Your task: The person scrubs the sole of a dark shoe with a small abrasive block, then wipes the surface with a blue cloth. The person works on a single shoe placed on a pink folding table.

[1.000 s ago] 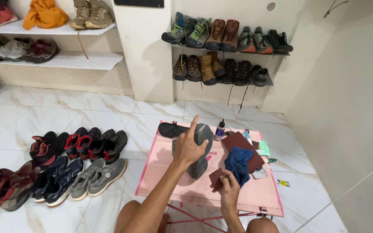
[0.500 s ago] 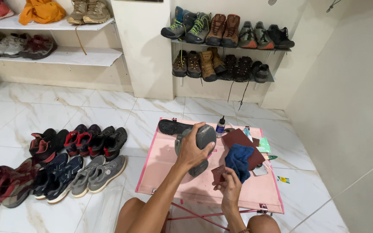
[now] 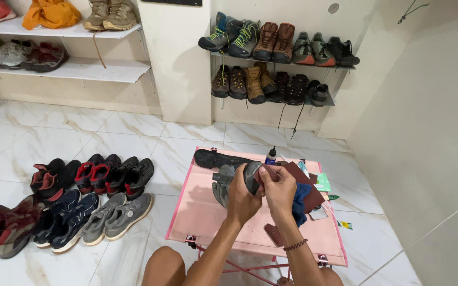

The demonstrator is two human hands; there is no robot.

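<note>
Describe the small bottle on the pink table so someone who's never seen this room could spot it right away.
Start at the low pink folding table on the white tiled floor, in front of the wall racks of boots. At its far edge, right of the loose black shoe sole, stands a small dark bottle with a blue cap. It is the only upright thing there.

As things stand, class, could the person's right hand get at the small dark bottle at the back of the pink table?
Probably yes. The small dark bottle stands just beyond the right hand, with nothing between them. But the hand's fingers are busy on the grey shoe, so it would have to let go first.
</note>
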